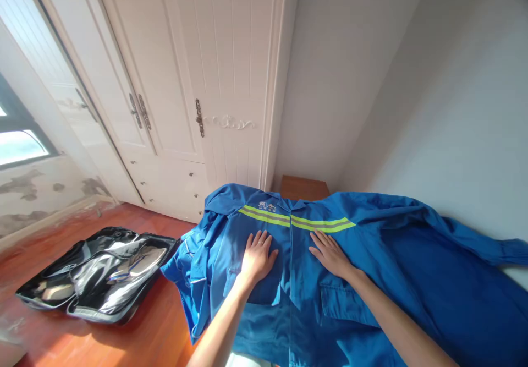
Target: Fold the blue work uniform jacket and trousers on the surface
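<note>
My bare left hand (pixel 258 257) and bare right hand (pixel 331 254) lie spread, palms down, on the blue long-sleeved cloth jacket (pixel 268 281) across the lower centre and right, one each side of its front opening (presumably to keep both halves flat).

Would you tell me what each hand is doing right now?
Left hand: open, flat on the blue jacket.
Right hand: open, flat on the jacket's other side.
</note>
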Demonstrator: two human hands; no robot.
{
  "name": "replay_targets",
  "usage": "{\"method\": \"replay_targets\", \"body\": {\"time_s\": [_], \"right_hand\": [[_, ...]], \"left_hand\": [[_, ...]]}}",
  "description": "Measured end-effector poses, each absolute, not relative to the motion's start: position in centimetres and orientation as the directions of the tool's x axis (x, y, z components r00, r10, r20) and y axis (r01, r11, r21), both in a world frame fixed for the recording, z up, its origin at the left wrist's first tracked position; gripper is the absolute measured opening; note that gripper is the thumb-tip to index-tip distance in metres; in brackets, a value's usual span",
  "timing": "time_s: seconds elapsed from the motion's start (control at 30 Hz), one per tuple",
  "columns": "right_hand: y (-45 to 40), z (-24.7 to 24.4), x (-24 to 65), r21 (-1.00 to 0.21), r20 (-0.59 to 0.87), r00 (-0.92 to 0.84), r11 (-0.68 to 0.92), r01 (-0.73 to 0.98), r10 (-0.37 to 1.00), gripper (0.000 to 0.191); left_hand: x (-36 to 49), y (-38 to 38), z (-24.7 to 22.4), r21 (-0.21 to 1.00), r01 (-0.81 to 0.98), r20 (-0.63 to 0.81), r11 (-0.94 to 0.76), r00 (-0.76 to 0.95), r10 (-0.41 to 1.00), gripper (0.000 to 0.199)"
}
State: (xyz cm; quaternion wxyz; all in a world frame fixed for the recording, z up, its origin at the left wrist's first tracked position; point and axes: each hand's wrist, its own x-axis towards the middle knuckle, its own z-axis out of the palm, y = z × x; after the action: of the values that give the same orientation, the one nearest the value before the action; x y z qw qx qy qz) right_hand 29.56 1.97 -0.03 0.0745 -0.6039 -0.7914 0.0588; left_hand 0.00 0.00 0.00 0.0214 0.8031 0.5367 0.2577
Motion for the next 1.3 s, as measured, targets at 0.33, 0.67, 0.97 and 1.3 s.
{"method": "replay_targets", "body": {"time_s": [0.33,0.67,0.97,1.3], "right_hand": [[1.0,-1.0,29.4,-0.102,0.063,-0.255,0.261,0.960,0.965,0.068],[-2.8,-1.1,28.6,-0.086,0.044,-0.269,0.272,0.958,0.962,0.067],[-5.5,-0.7,28.0,-0.116,-0.029,-0.255,0.250,0.961,0.966,0.069],[-6.7,2.4,27.4,-0.202,-0.205,-0.256,0.215,0.955,0.945,0.082]], "left_hand": [[-0.3,0.1,-0.9,0.203,0.865,0.438,-0.460,0.340,0.832,0.046],[-1.3,-2.6,-1.9,0.164,0.853,0.461,-0.495,0.377,0.803,0.049],[-2.1,-4.8,-2.2,0.102,0.860,0.466,-0.501,0.403,0.788,0.051],[-2.5,-6.3,-2.4,0.071,0.870,0.461,-0.488,0.405,0.790,0.053]]}}
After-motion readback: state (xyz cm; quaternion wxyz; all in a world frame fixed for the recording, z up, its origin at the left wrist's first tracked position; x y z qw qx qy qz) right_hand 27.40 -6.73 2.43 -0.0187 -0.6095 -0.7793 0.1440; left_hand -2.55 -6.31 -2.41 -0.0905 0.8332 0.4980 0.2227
